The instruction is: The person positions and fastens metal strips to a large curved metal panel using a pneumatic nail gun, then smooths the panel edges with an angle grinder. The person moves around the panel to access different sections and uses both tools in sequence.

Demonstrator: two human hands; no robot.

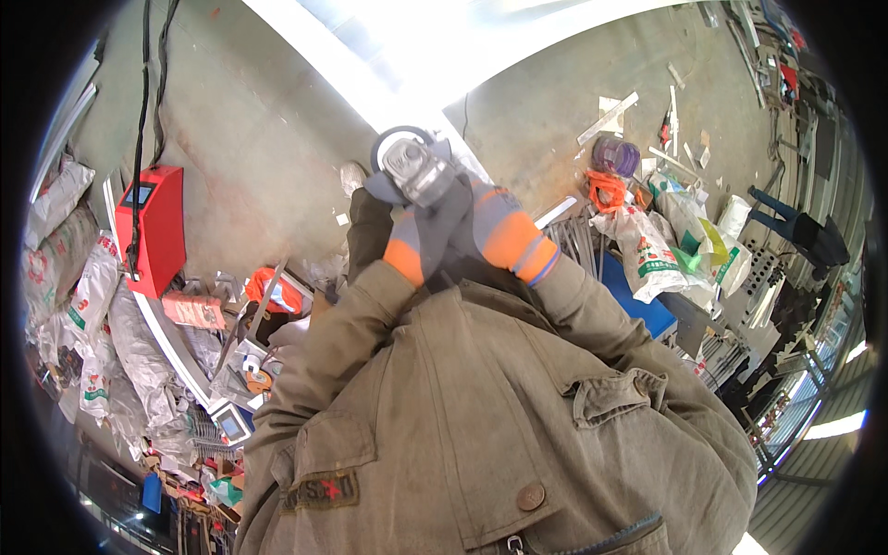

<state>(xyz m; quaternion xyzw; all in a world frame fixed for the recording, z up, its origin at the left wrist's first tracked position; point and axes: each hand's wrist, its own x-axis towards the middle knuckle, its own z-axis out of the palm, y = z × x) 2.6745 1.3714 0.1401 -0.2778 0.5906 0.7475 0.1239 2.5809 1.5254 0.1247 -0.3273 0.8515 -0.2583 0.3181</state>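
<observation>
Fig.: angle grinder (414, 169) held w/ both gloved hands over a bright metal bar (370, 88), seen from above the person's jacket (481, 416).

Risk (judgement): disc guard sits just past the fingertips, so a kickback or snag on the bar could twist the tool out of the grip; glove cuffs and sleeves lie near the disc and could catch. Clutter at the feet, incl. sacks (647, 250) and scrap, could trip a shifted stance. Glare on the bar hides the contact pt.

Fingers: left hand (421, 236) closed round the grinder body, just behind the head. Right hand (495, 227) also wrapped shut on the body, on the far side from the left fingers. Grinder lies between both palms, head beyond the knuckles. Red welder (155, 227) stands well apart, to the left.
</observation>
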